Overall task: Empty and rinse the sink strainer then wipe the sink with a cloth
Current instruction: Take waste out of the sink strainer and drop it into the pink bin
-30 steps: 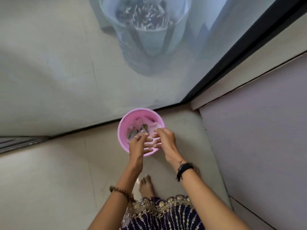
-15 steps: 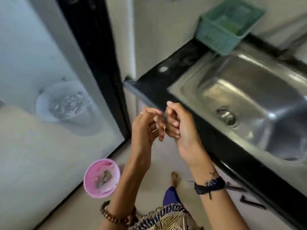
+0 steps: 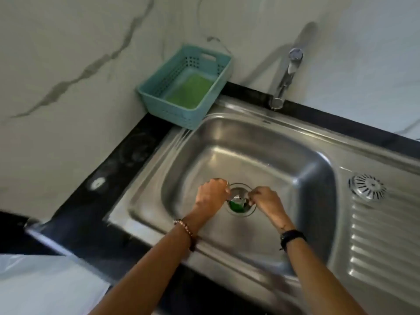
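The steel sink [image 3: 227, 137] fills the middle of the head view. Both my hands are down in the basin at its drain [image 3: 246, 213]. My left hand [image 3: 212, 193] is curled at the drain's left rim, and my right hand [image 3: 264, 200] pinches at its right rim. Between their fingertips sits a small shiny metal sink strainer [image 3: 237, 193], held by both hands just over the opening. Something green [image 3: 234, 205] shows inside the drain below it. No cloth is in either hand.
A teal plastic basket [image 3: 159, 96] holding a green scrub pad [image 3: 191, 90] stands at the sink's back left corner. The tap [image 3: 285, 80] rises behind the basin. A round slotted metal cover [image 3: 367, 187] lies on the ribbed drainboard [image 3: 384, 246]. Black counter [image 3: 127, 155] runs left.
The view swung from the pink bin on the floor up to the sink. Both hands rose from the bin, came together, and now reach down to the drain.
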Demonstrator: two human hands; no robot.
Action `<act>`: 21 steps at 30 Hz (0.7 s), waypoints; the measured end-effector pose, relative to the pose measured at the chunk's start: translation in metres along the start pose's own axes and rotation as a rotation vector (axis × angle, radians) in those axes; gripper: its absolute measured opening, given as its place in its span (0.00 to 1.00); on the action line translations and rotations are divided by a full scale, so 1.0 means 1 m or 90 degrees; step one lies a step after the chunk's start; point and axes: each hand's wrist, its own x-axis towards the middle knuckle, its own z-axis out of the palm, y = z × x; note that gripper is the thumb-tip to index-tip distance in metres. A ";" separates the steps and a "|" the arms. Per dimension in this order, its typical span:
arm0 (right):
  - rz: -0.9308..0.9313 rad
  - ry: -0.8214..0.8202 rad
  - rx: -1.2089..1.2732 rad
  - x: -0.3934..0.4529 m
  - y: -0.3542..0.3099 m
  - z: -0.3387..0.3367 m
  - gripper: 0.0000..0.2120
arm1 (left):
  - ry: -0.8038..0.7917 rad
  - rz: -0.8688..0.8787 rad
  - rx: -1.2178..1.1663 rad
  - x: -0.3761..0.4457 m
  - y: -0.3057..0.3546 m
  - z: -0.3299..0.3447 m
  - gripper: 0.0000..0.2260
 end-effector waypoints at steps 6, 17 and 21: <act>-0.035 -0.083 -0.256 0.062 0.032 0.038 0.15 | -0.106 0.076 0.211 0.069 -0.014 0.061 0.13; -0.045 -0.078 -0.331 0.077 0.052 0.057 0.14 | -0.045 0.020 0.127 0.082 -0.017 0.070 0.09; 0.021 -0.046 0.008 0.067 0.051 0.033 0.06 | -0.019 -0.094 -0.039 0.067 -0.014 0.050 0.07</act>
